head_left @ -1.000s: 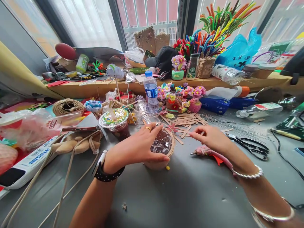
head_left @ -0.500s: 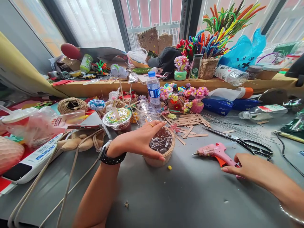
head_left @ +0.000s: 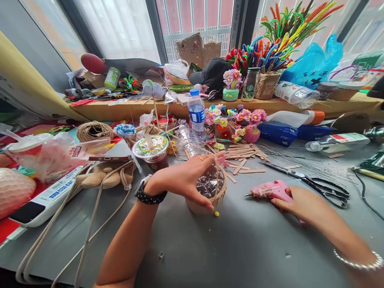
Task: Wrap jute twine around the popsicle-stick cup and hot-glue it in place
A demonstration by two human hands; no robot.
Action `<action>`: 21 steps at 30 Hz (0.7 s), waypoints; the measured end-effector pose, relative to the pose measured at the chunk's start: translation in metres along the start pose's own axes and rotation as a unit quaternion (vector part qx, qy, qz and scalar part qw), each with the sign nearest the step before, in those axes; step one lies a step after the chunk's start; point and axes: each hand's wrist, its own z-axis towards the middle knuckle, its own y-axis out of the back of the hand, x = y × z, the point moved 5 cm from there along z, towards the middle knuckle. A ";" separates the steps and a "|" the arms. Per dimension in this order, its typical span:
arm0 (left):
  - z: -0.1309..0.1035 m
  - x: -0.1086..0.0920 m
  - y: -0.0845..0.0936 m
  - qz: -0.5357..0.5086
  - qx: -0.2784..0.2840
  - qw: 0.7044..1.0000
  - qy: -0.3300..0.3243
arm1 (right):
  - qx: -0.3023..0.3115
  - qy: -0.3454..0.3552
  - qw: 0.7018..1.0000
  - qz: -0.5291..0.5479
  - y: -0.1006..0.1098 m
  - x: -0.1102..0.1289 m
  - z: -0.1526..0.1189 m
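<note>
My left hand [head_left: 187,176] grips a small round pot [head_left: 221,196] with a twine-wrapped rim, its thumb in front and its fingers at the far side. Glossy dark brown filling shows inside the pot, which tilts slightly. My right hand [head_left: 300,202] is closed over the rear and handle of a pink glue gun [head_left: 265,190] lying on the table, nozzle pointing left. The fingers hide its trigger. A small yellow bead-like ball [head_left: 216,214] rests beside the pot's base.
Black-handled scissors [head_left: 315,184] lie behind the glue gun. Wooden sticks [head_left: 244,154] and thin wires are scattered behind the pot. A lidded drink cup [head_left: 151,152], a water bottle [head_left: 196,112] and fuzzy flowers [head_left: 220,120] stand further back. Cords [head_left: 94,212] run along the left.
My right hand has slid forward and left over the glue gun, covering its orange trigger. The pot has shifted and tipped a little under my left hand. The view has moved slightly.
</note>
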 end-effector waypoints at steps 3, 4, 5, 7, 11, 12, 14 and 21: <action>-0.001 0.001 0.002 -0.021 0.001 1.000 -0.011 | 0.056 -0.061 0.996 0.006 -0.003 -0.005 0.003; -0.001 0.001 0.003 -0.025 0.002 1.000 -0.012 | 0.049 -0.079 0.995 0.019 -0.001 -0.005 0.003; -0.001 0.002 0.003 -0.027 0.002 1.000 -0.012 | 0.038 -0.091 0.994 0.037 0.002 -0.004 0.003; -0.002 0.002 0.003 -0.031 0.000 1.000 -0.007 | 0.005 -0.101 0.991 0.083 0.008 0.001 -0.001; -0.002 0.004 0.002 -0.035 -0.004 0.999 -0.003 | -0.106 -0.087 0.979 0.153 0.016 0.018 -0.018; -0.002 0.005 0.002 -0.035 -0.006 0.999 -0.005 | -0.139 -0.077 0.974 0.161 0.017 0.024 -0.023; -0.002 0.005 0.001 -0.033 -0.003 0.999 -0.006 | -0.211 -0.051 0.963 0.159 0.017 0.035 -0.034; -0.001 0.004 0.002 -0.027 0.016 0.999 -0.011 | -0.375 0.000 0.922 0.096 0.013 0.059 -0.063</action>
